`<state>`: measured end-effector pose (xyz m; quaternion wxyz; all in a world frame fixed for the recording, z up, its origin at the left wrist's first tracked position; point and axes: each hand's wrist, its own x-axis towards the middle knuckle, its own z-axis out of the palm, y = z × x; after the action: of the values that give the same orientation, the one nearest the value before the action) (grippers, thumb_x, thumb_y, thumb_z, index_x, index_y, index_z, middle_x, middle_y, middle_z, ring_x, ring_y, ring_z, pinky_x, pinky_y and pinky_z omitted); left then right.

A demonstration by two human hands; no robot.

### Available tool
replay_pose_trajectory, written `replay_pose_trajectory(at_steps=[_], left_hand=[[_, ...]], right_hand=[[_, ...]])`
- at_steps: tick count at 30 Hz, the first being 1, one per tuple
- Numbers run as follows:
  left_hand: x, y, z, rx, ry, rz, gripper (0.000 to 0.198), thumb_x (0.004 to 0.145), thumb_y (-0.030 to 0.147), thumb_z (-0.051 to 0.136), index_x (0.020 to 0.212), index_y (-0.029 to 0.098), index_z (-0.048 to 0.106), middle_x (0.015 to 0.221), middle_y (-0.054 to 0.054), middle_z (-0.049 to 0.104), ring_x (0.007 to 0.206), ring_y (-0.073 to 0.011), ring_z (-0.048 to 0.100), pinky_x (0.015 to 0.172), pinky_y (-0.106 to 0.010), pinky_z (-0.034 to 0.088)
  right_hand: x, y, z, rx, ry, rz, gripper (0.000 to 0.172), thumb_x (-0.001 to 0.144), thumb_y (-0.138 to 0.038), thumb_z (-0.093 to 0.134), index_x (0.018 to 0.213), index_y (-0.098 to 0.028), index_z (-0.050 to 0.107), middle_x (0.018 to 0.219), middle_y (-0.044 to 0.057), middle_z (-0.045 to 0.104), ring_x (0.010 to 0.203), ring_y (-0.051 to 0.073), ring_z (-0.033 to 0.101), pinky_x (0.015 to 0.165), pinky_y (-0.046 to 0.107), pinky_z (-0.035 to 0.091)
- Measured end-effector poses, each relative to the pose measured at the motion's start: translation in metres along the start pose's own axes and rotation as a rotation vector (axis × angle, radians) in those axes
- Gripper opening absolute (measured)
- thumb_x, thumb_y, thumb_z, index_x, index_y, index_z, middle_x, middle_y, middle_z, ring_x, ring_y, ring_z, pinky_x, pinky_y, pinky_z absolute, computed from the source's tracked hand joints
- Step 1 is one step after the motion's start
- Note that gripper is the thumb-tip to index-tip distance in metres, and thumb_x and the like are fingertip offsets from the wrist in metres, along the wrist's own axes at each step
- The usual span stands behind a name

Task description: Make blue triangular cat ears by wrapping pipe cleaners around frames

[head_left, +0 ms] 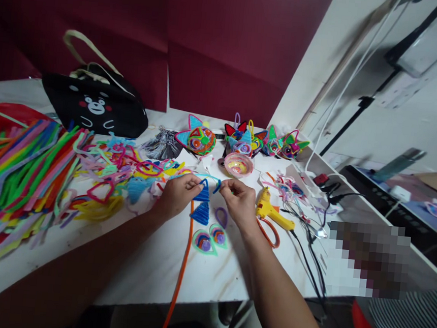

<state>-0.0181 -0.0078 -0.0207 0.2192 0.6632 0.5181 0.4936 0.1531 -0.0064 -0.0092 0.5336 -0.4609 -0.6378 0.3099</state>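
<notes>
My left hand [179, 194] is closed in a pinch at a blue pipe cleaner [204, 181], bent by the fingertips. My right hand [238, 202] pinches a short, curled blue pipe-cleaner end [217, 186]; whether both are one piece I cannot tell. Just under my left fingers is a blue wound triangle [202, 193], partly hidden, and below it a second blue triangle [201, 213]. An orange pipe cleaner [184, 263] hangs down past the table edge. Nearer me lie two eye-shaped coiled pieces [204, 242] [218, 235] and a purple loop [221, 217].
A yellow glue gun [273, 212] with a black cord and orange-handled scissors [269, 233] lie right. A pink bowl [238, 166] stands behind my hands, before several finished cat-like heads [201, 139]. Pipe-cleaner bundles [23, 167] and a black bag [93, 104] fill the left.
</notes>
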Motion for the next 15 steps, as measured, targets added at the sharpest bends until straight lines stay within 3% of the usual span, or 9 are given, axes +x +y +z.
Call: replay_pose_trajectory(at_steps=[4,6,11,15], left_hand=[[-0.004,0.012,-0.002,0.168,0.059,0.193,0.020,0.077,0.025,0.058,0.095,0.018,0.065,0.095,-0.007,0.065,0.079,-0.0162,0.061,0.072,-0.028,0.050],[-0.007,0.021,-0.002,0.175,0.022,0.252,0.017,0.080,0.026,0.056,0.091,0.018,0.066,0.095,-0.007,0.064,0.083,-0.0170,0.060,0.074,-0.028,0.048],[-0.013,0.028,0.001,0.003,-0.156,0.052,0.020,0.081,0.032,0.052,0.070,0.017,0.060,0.060,0.001,0.057,0.057,-0.0116,0.052,0.052,-0.021,0.040],[-0.012,0.028,0.001,-0.271,-0.244,-0.137,0.020,0.076,0.030,0.051,0.060,0.017,0.051,0.051,0.004,0.045,0.045,-0.0083,0.040,0.043,-0.021,0.031]], right_hand=[[0.001,-0.002,0.001,0.117,-0.026,0.071,0.019,0.073,-0.031,0.057,0.067,-0.014,0.064,0.056,-0.002,0.054,0.050,0.009,0.043,0.049,0.022,0.035],[-0.001,-0.004,0.004,0.158,-0.040,0.074,0.020,0.073,-0.032,0.057,0.067,-0.015,0.063,0.055,-0.002,0.053,0.049,0.009,0.042,0.048,0.022,0.034],[-0.006,-0.009,0.008,0.105,-0.104,0.021,0.021,0.077,-0.033,0.054,0.072,-0.015,0.063,0.056,-0.003,0.050,0.051,0.009,0.041,0.050,0.022,0.034],[-0.009,-0.011,0.007,-0.124,-0.103,-0.181,0.016,0.081,-0.025,0.051,0.071,-0.017,0.061,0.062,-0.002,0.052,0.060,0.011,0.046,0.061,0.024,0.038]])
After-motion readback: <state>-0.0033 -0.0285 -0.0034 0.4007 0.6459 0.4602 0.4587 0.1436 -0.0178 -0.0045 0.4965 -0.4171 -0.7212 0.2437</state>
